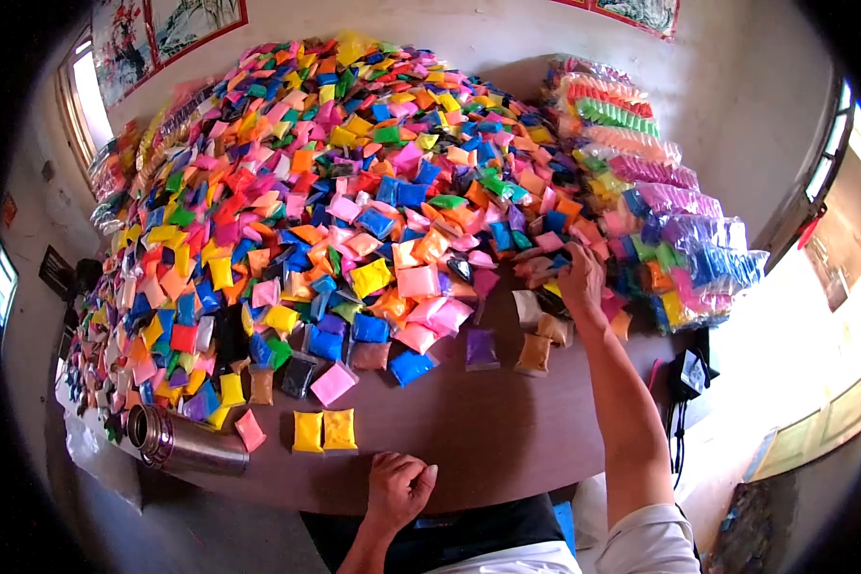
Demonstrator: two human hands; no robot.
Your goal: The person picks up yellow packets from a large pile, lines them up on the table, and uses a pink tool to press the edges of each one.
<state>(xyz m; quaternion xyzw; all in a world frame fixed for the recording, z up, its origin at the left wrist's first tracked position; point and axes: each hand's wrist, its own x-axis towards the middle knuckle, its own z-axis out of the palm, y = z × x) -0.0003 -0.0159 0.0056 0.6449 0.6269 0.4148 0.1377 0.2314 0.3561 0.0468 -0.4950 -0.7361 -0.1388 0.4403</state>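
My left hand (399, 490) rests at the table's near edge, curled into a fist with the thumb along its side; nothing shows in it. In front of it, two yellow packets (323, 431) lie side by side. My right hand (581, 279) reaches to the right part of a big heap of small coloured packets (354, 191). Its fingers are bent down among the packets, and what they grip, if anything, is hidden. Just below that hand are a white packet (527, 308) and brown packets (534, 354). A purple packet (481, 350) lies left of these.
A steel flask (196, 445) lies on its side at the table's left front. Stacked strips of bagged packets (679, 201) stand at the right back. A black object with straps (687, 378) is at the right table edge. Brown tabletop (450, 430) shows before the heap.
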